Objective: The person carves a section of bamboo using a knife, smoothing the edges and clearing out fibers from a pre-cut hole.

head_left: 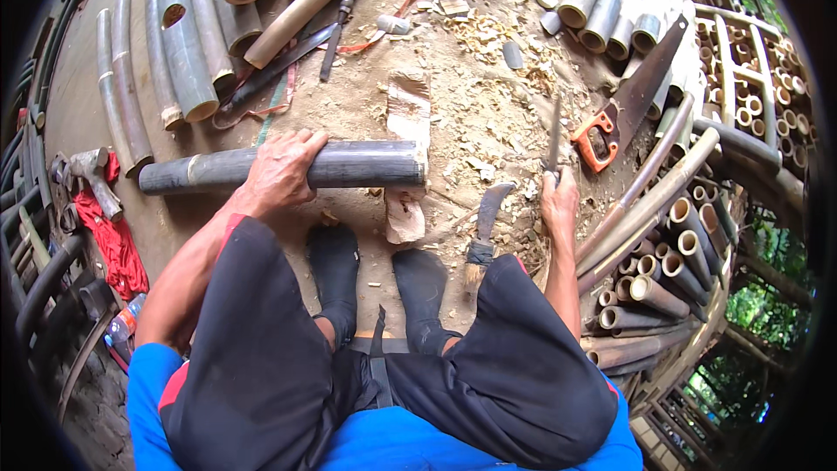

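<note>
A thick dark bamboo tube (366,164) lies crosswise in front of my knees, its right end resting over a pale wooden block (408,113). My left hand (283,166) is wrapped over the tube from above, left of its middle. Off to the right, my right hand (560,201) is closed around a knife, its narrow blade (554,133) pointing away from me. The handle is hidden in the fingers. Between that hand and the block, a second blade with a wrapped handle (479,252) lies on the ground.
An orange-handled saw (602,139) lies to the right, near stacked bamboo tubes (684,253). Wood shavings (479,44) cover the dirt beyond the block. More bamboo (187,52) and a long chisel-like tool (344,22) lie far left. A hammer (91,179) and red cloth (113,244) are at left.
</note>
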The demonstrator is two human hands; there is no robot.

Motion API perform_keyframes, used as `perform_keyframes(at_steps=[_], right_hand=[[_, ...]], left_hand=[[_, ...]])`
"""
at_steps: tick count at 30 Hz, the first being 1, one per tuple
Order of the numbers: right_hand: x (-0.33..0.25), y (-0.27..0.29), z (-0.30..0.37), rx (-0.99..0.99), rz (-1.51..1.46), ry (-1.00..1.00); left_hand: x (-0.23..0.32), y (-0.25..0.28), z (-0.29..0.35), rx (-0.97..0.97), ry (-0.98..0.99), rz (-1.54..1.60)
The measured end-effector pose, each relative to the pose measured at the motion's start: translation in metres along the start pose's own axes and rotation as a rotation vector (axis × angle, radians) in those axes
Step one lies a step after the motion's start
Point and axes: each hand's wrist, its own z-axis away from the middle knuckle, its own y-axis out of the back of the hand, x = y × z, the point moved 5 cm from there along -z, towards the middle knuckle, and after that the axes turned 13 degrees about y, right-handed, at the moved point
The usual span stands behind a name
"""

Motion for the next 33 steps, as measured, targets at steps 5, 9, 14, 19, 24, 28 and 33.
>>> perform_keyframes(at_steps=[5, 9, 14, 19, 24, 28, 33], right_hand=[[-0.102, -0.012, 0.05, -0.254, -0.951, 0.006], [-0.132, -0.03, 0.084, -0.346, -0.323, 0.339], [-0.153, -0.038, 0.091, -0.324, -0.059, 0.496], [-0.187, -0.015, 0.091, -0.132, -0.21, 0.776], [-0.156, -0.063, 0.067, -0.248, 0.142, 0.785], [-0.186, -0.037, 0.08, -0.149, -0.051, 0.845], [-0.154, -0.064, 0.063, -0.279, -0.051, 0.751]], left_hand=[[0.0, 0.0, 0.014, 0.078, 0.032, -0.037], [0.008, 0.008, 0.005, 0.154, -0.078, 0.003], [-0.004, 0.003, -0.005, -0.032, 0.059, 0.027], [-0.008, 0.003, 0.001, 0.003, 0.063, 0.053], [-0.006, 0.005, -0.004, 0.0, 0.069, 0.034], [-0.007, 0.002, -0.001, 0.014, 0.066, 0.031], [0.0, 0.001, -0.004, 0.079, 0.022, 0.066]])
